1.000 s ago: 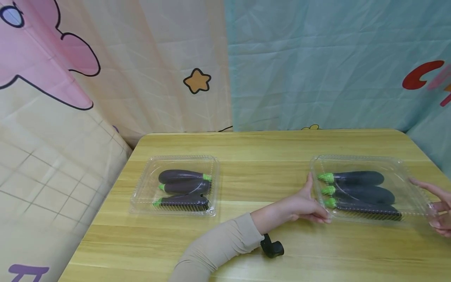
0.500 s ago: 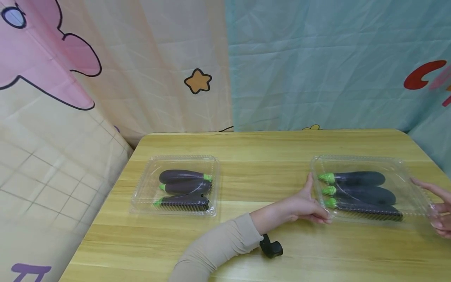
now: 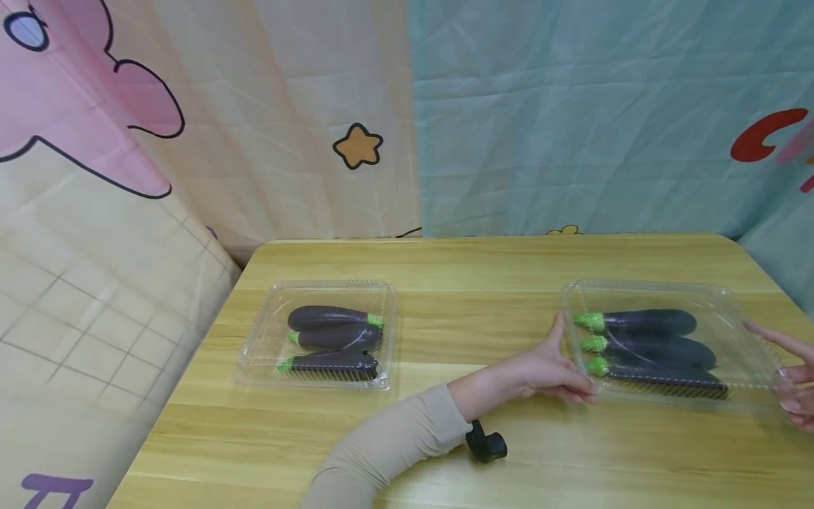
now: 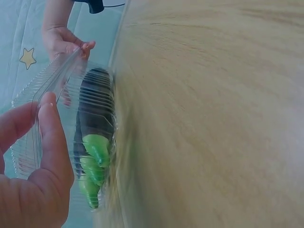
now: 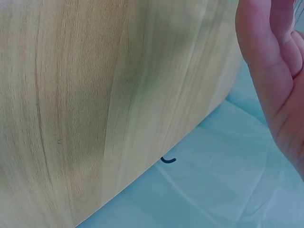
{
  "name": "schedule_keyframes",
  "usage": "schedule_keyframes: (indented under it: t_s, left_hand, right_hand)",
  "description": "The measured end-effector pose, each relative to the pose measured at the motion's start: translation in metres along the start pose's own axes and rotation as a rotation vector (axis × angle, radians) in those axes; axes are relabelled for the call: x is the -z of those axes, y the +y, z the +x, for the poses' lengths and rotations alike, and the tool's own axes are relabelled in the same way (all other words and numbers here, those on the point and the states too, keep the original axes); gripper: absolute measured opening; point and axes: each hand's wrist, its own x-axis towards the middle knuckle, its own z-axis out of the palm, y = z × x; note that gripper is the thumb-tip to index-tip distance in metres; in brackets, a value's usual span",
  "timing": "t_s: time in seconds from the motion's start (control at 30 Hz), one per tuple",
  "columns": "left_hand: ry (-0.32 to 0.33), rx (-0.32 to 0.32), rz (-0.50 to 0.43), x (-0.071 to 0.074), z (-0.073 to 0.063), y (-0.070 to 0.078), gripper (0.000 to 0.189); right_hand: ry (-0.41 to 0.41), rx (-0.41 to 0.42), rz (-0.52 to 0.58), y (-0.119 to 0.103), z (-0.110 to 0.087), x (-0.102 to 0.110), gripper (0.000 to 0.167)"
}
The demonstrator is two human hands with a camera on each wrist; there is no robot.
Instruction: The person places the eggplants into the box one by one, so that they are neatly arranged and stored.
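On the right of the table stands a clear plastic clamshell box (image 3: 642,285) holding three eggplants (image 3: 661,348) side by side, their green stems to the left. My left hand (image 3: 548,369) pinches its left rim between thumb and fingers, as the left wrist view also shows. My right hand (image 3: 800,382), cut off by the frame's edge, grips the opposite rim; in the left wrist view the right hand (image 4: 66,45) appears at the far end. Farther left sits a second clear box (image 3: 331,284) with three smaller eggplants (image 3: 337,336); neither hand touches it.
Both boxes lie on a wooden table (image 3: 470,318) with rounded back corners. A patterned curtain (image 3: 286,85) hangs behind it and at the sides. A black wrist camera mount (image 3: 488,445) juts from the left forearm.
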Motion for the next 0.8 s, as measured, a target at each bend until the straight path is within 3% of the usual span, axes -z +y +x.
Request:
schedule_keyframes:
  t_s: [0.13, 0.4, 0.5, 0.67, 0.73, 0.8]
  left_hand:
    - [-0.002, 0.003, 0.017, 0.001, 0.0, 0.001, 0.109]
    - [-0.006, 0.002, 0.059, 0.004, -0.001, 0.002, 0.106]
    - [-0.013, -0.011, 0.08, 0.006, -0.004, 0.003, 0.106]
    - [-0.028, -0.059, 0.141, 0.015, -0.013, 0.004, 0.105]
    - [-0.027, -0.071, 0.196, 0.02, -0.02, 0.006, 0.103]
    - [-0.023, -0.08, 0.292, 0.027, -0.029, 0.011, 0.099]
  right_hand:
    - [0.032, -0.005, -0.005, 0.001, -0.003, 0.001, 0.117]
    - [-0.051, 0.018, 0.088, -0.001, 0.0, 0.005, 0.107]
    - [-0.03, -0.006, 0.111, -0.002, 0.0, 0.004, 0.105]
    - [0.085, -0.057, -0.016, 0.001, -0.016, 0.011, 0.109]
    - [0.138, -0.054, -0.136, 0.007, -0.033, 0.028, 0.11]
    - [0.244, -0.054, -0.299, 0.015, -0.055, 0.05, 0.107]
